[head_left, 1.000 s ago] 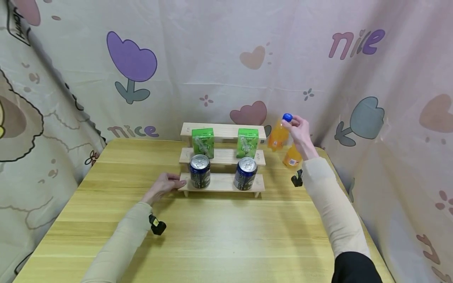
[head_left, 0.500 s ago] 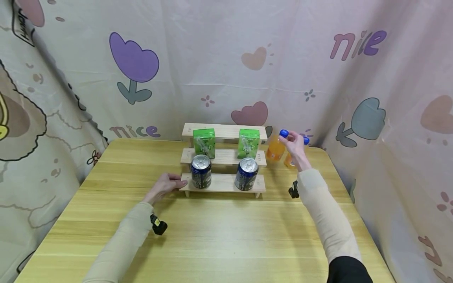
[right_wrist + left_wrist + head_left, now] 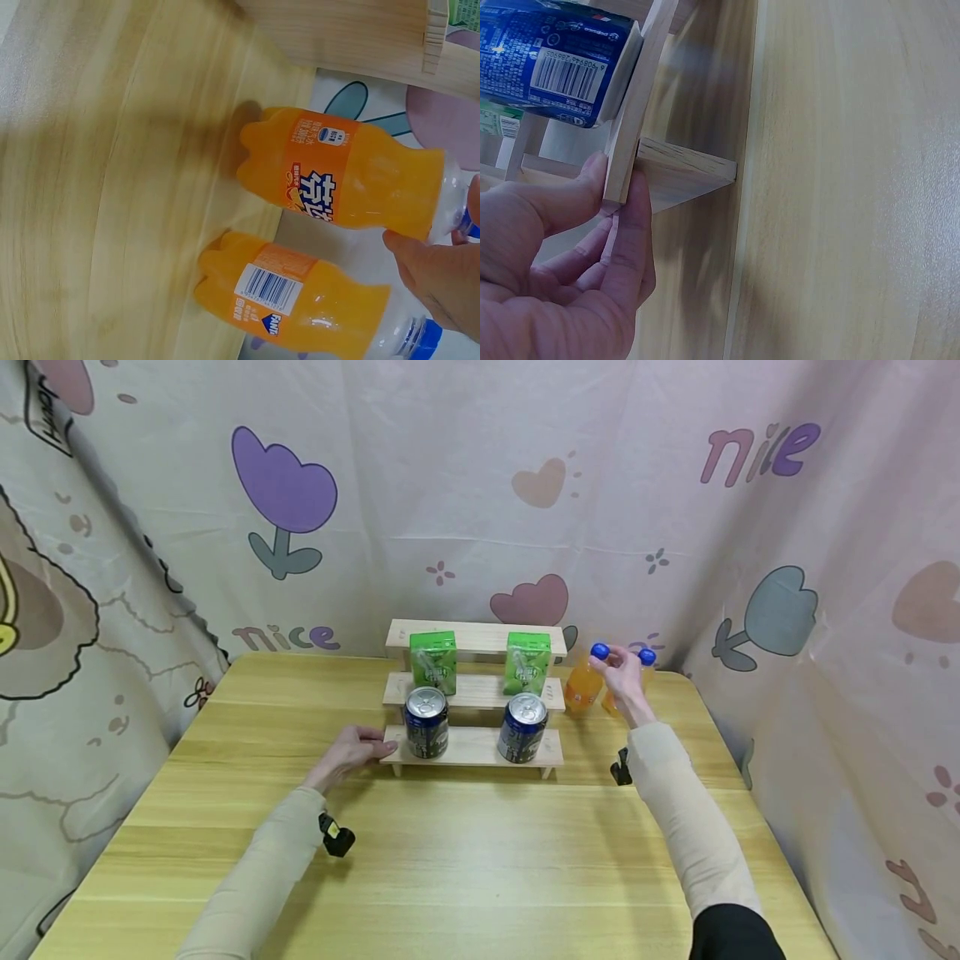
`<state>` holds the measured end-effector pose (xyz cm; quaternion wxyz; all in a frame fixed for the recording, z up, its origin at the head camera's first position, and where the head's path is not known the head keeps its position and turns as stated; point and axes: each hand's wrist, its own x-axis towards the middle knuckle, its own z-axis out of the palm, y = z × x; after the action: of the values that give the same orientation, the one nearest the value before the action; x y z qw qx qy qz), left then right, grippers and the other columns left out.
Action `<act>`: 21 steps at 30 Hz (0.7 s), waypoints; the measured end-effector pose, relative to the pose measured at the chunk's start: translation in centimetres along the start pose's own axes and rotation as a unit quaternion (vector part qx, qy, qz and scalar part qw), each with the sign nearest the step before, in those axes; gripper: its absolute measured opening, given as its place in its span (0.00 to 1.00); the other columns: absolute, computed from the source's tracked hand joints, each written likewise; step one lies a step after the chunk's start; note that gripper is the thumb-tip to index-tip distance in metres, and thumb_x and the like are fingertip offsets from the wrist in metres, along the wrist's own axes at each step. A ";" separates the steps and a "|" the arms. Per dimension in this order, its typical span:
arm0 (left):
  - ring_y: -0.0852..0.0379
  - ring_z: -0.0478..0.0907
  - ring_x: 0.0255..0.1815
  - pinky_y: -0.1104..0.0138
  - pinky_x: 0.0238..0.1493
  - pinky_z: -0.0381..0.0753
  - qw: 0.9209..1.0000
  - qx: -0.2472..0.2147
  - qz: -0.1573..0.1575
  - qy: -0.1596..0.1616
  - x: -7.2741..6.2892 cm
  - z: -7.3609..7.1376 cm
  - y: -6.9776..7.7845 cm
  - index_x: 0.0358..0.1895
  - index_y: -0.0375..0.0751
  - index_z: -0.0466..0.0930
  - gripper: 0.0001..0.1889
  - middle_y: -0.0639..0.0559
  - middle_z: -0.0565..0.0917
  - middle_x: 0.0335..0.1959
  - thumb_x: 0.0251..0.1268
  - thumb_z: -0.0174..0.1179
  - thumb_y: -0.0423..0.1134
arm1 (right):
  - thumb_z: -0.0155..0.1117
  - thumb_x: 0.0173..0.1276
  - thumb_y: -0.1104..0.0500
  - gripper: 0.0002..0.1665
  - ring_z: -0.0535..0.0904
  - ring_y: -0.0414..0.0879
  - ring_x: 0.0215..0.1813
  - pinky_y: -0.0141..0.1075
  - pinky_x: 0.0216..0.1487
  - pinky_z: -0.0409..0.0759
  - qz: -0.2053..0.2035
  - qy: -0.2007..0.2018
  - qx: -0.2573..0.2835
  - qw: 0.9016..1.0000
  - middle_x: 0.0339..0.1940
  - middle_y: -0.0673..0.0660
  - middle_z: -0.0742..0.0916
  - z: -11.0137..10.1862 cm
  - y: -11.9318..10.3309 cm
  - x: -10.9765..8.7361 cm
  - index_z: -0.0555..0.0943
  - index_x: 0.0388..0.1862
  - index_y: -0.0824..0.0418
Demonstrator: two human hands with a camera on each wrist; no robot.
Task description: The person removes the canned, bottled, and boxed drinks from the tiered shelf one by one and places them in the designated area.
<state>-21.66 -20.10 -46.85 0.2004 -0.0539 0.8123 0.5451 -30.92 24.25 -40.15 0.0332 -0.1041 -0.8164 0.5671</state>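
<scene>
A three-step wooden display rack (image 3: 472, 746) stands near the back of the table. With thumb and fingers, my left hand (image 3: 351, 755) pinches the left end of its lowest step; the wrist view shows the thumb on top and fingers (image 3: 630, 247) beneath. On the rack's right side, my right hand (image 3: 624, 677) holds an orange soda bottle (image 3: 337, 172) by its neck, just under the blue cap. That bottle is upright, its base right at the tabletop. Close beside it stands a second orange soda bottle (image 3: 300, 300), partly hidden behind the right hand in the head view.
Two dark blue drink cans, left (image 3: 426, 725) and right (image 3: 522, 729), stand on the lowest step. Two green drink cartons, left (image 3: 433, 662) and right (image 3: 527, 662), occupy the middle step. A patterned curtain (image 3: 435, 485) hangs behind the wooden table (image 3: 480, 860).
My right hand has brought the bottle down beside the second one and shifted slightly left. My left hand keeps its hold on the rack.
</scene>
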 end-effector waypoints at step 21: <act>0.53 0.83 0.44 0.54 0.61 0.84 1.000 0.000 0.000 -0.004 -0.2 -0.1 0.0 0.68 0.17 0.62 0.33 0.22 0.74 0.63 0.71 0.62 0.38 | 0.62 0.72 0.66 0.39 0.58 0.59 0.82 0.50 0.85 0.54 -0.037 -0.042 0.023 0.998 0.80 0.65 0.65 -0.3 -0.3 -0.1 0.58 0.78 0.63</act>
<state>-21.51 -20.18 -46.77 0.2035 -0.0518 0.8114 0.5454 -30.82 24.39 -39.77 0.0223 -0.0494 -0.8072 0.5878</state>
